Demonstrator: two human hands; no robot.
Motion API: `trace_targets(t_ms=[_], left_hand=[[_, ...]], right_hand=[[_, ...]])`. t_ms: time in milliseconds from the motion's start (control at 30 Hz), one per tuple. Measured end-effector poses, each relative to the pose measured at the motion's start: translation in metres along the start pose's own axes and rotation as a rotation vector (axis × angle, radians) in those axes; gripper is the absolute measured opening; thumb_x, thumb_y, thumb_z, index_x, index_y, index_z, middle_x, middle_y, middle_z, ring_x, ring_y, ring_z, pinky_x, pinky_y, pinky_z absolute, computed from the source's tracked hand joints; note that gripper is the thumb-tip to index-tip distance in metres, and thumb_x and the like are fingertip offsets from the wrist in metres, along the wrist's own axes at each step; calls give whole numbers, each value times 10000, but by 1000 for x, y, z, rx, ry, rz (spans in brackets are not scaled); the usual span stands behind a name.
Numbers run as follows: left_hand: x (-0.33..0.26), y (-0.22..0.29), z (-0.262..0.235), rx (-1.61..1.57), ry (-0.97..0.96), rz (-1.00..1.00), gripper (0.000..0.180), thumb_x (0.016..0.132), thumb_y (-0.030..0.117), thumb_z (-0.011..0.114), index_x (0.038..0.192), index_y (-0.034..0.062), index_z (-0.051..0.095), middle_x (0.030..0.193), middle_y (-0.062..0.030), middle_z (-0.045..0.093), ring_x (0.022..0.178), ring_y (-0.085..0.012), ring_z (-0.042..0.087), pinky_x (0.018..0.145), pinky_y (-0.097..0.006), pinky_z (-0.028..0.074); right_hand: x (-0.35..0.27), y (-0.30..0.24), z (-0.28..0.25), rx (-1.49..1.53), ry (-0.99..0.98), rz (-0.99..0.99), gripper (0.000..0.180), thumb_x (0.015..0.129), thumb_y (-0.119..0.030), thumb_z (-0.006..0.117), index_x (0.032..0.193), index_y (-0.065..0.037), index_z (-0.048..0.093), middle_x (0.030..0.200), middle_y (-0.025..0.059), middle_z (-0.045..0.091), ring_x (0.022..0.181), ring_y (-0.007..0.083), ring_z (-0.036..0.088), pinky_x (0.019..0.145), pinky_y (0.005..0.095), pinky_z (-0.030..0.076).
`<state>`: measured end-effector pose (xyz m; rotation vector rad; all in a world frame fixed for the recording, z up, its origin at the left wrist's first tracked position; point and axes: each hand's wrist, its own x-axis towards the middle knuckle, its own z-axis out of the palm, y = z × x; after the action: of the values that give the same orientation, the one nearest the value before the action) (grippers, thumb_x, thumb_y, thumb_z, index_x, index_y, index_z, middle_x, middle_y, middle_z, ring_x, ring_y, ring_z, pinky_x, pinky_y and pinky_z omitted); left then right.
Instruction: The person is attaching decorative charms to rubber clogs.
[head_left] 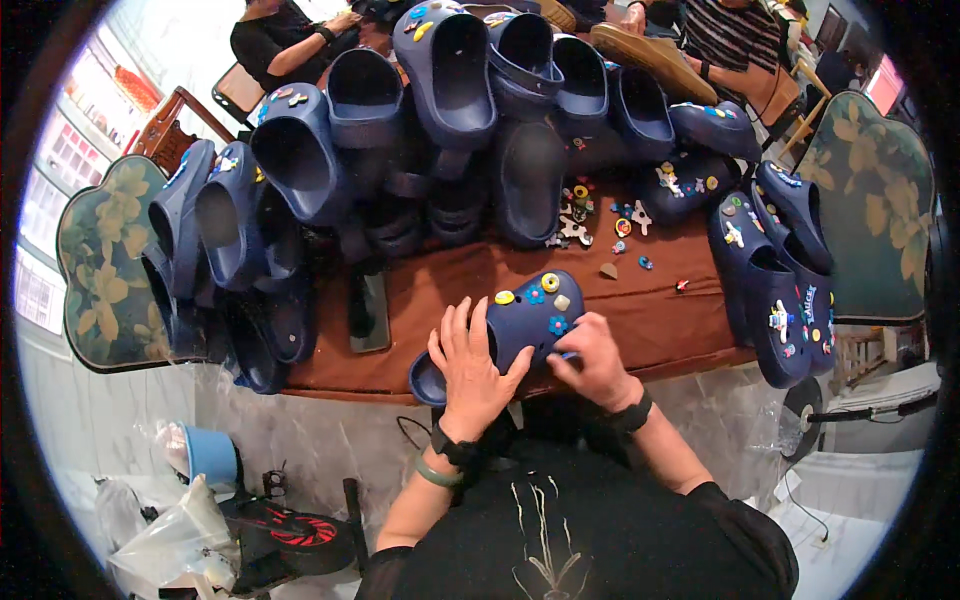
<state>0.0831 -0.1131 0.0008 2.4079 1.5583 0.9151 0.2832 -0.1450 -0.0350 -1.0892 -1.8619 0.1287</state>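
Note:
A navy foam clog (515,330) lies at the near edge of the brown cloth, its toe pointing away and to the right. Yellow ring-shaped, blue flower-shaped and pale charms are fixed on its top. My left hand (470,365) grips the clog across its foot opening, the thumb on the near side. At the clog's right side, my right hand (597,365) has thumb and forefinger drawn together. A small blue bit shows by those fingertips, but what they hold cannot be made out. Loose charms (575,220) lie scattered beyond the clog.
Stacked navy clogs (445,80) line the far side, with more at the left (230,215) and right (780,270). A dark phone (370,313) lies left of my hands on the brown cloth (640,310). Two people sit across the table. A blue bucket (210,455) stands lower left.

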Motion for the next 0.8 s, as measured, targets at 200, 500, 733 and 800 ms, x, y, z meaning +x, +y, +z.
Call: trace_targets(t_ms=[200, 500, 733, 800], left_hand=[[-1, -6, 2, -114, 15, 63, 789, 735, 312, 819, 1365, 55, 421, 1332, -161, 458, 1254, -369, 420, 1069, -510, 286], [-1, -6, 3, -107, 31, 70, 771, 725, 304, 825, 1343, 49, 441, 1309, -162, 470, 1227, -371, 435, 1049, -496, 311], [3, -9, 3, -142, 23, 66, 755, 742, 349, 810, 1347, 63, 461, 1307, -166, 461, 1232, -360, 425, 1054, -519, 287], [8, -9, -1, -99, 21, 80, 746, 729, 331, 822, 1319, 42, 468, 1288, -168, 482, 1216, -372, 442, 1040, -505, 311]], right_hand=[[10, 39, -34, 42, 242, 631, 288, 825, -50, 734, 1061, -28, 571, 978, 122, 588, 926, 314, 576, 794, 397, 486], [65, 49, -12, 346, -360, 351, 321, 938, -177, 620, 1221, -26, 598, 1230, 154, 600, 1214, 309, 540, 1047, 389, 409], [64, 56, 14, 341, -185, 570, 228, 969, -179, 567, 1124, -15, 597, 1083, 156, 635, 1049, 289, 603, 898, 376, 476], [77, 52, 13, 288, -206, 653, 221, 995, -207, 517, 1087, -12, 565, 1031, 196, 621, 991, 338, 604, 849, 406, 477]])
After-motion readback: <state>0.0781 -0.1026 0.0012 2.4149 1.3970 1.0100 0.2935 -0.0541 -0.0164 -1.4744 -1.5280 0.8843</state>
